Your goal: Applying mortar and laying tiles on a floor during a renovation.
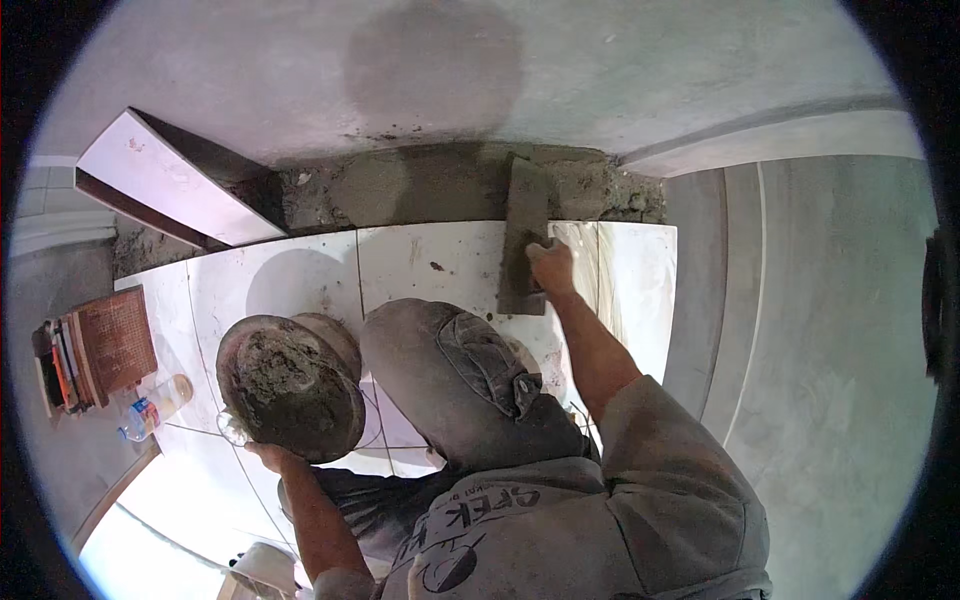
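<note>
My right hand point(552, 268) is closed round the grip of a long rectangular plastering trowel point(524, 205). The far end of its blade lies over a strip of grey mortar point(440, 180) along the foot of the wall; the near end reaches over the white tiles point(430, 265). To the left, my left hand point(268, 455) is at the near rim of a round bucket point(228, 365), tilted and partly filled with wet mortar point(285, 375). Its fingers curl at the rim and are partly hidden. A small whitish thing point(234, 428) shows beside that hand, too unclear to name.
A white tile-like panel point(175, 185) leans at the far left over rough mortar. A clear plastic bottle point(157, 407) lies near a brown textured stack point(112, 342). The grey wall point(620, 60) rises ahead, with a ledge point(780, 140) at right. My bent knee point(410, 340) is between both hands.
</note>
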`<state>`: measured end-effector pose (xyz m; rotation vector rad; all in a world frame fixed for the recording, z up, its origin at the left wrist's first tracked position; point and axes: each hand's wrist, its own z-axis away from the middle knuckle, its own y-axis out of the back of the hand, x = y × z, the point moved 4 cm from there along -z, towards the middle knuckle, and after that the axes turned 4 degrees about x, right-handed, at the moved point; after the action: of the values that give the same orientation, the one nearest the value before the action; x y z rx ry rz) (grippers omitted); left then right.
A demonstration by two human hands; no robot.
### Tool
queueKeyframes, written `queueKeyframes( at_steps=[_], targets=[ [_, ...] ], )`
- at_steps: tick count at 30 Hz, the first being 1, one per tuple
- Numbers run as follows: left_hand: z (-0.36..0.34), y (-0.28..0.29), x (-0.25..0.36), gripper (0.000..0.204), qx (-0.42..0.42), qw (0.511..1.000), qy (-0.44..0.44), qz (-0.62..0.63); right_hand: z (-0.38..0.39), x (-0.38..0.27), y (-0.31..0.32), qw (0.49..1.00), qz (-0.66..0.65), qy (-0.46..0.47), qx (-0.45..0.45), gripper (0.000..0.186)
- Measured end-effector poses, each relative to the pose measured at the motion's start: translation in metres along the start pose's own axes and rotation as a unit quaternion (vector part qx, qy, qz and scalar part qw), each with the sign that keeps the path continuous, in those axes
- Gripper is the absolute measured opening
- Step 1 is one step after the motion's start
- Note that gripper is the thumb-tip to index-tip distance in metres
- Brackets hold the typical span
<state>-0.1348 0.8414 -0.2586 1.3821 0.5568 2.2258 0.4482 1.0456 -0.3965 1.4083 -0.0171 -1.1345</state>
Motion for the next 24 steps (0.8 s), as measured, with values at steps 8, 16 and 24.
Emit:
queueKeyframes(
  at_steps=[8,16,24],
  targets=[
    [-0.003,0.000,-0.004,0.085,0.004,1.000,-0.009,-0.028,-0.049,0.030,0.074,0.987,-0.128,-0.072,0.060,0.015],
    [-0.012,0.005,-0.007,0.085,0.040,0.997,-0.034,-0.051,-0.063,0.021,0.059,0.899,-0.334,-0.274,-0.072,0.009],
    [0.004,0.002,0.001,0.088,0.036,0.998,0.007,-0.043,-0.031,-0.012,0.020,0.902,-0.317,-0.263,-0.129,0.009]
  ],
)
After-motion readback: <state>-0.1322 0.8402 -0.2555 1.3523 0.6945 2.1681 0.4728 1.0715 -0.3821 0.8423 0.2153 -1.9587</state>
